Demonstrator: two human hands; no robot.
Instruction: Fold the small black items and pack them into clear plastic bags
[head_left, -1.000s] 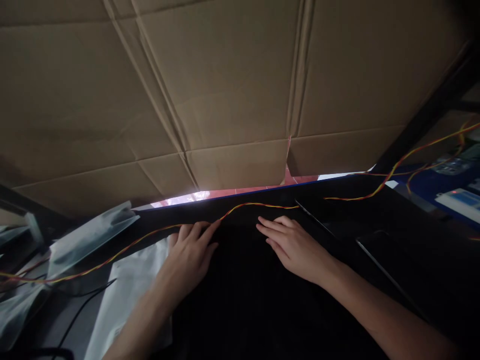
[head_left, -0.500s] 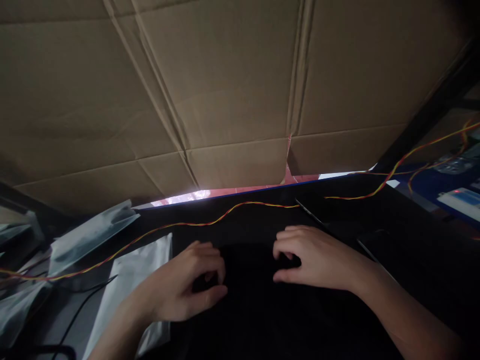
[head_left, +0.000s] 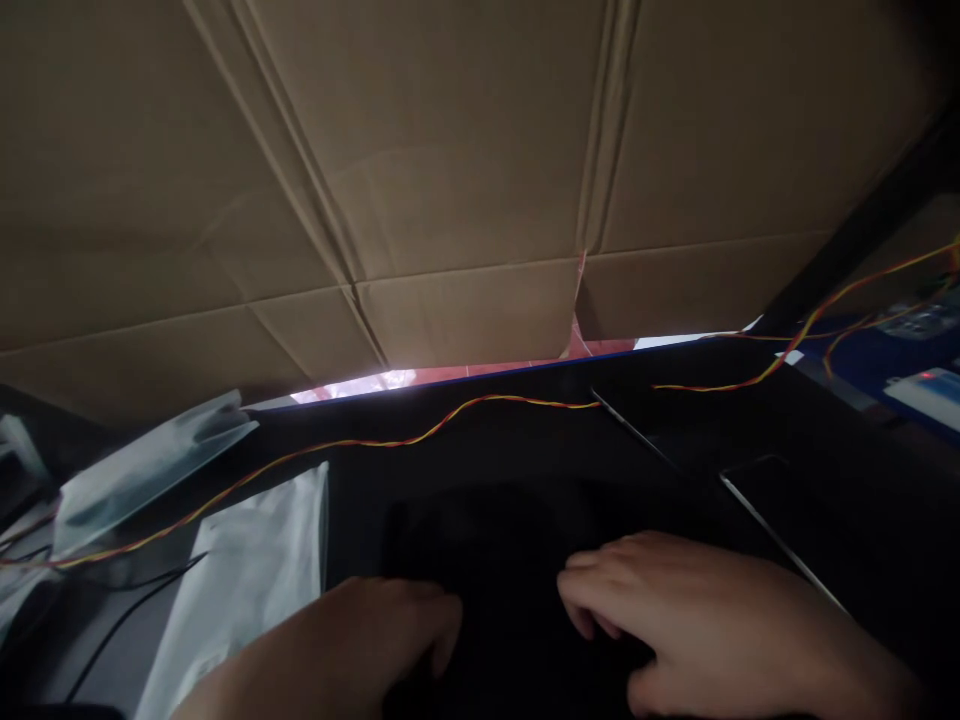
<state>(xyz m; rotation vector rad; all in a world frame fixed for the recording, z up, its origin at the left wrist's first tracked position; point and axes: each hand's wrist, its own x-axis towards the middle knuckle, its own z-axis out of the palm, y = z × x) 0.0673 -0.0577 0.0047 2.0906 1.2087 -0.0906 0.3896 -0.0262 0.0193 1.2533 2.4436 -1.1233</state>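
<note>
My left hand [head_left: 375, 630] is low over the black tabletop, back upward, fingers bent loosely down and its thumb hidden. It overlaps the edge of a white plastic pouch [head_left: 255, 550] lying beneath my forearm. Across from it, my right hand [head_left: 667, 610] has drooping fingers and a thumb set apart from them. Nothing shows in either hand. Between and ahead of them is a very dark patch [head_left: 487, 530], too dim to make out. To the right of my right hand lies a dark flat phone-like device [head_left: 810, 520] with a shiny edge.
A second dark slab with a thin bright edge [head_left: 630, 425] lies farther back. A twisted red-yellow wire [head_left: 435, 430] crosses the table. Another plastic pouch [head_left: 150, 470] and black cables are at left. Cardboard [head_left: 465, 150] stands behind; a white device [head_left: 930, 395] with a red light is at right.
Both hands have moved down and nearer to me, their fingers now pointing more downward. The view has shifted slightly, and more of the phone-like device shows beside my right arm.
</note>
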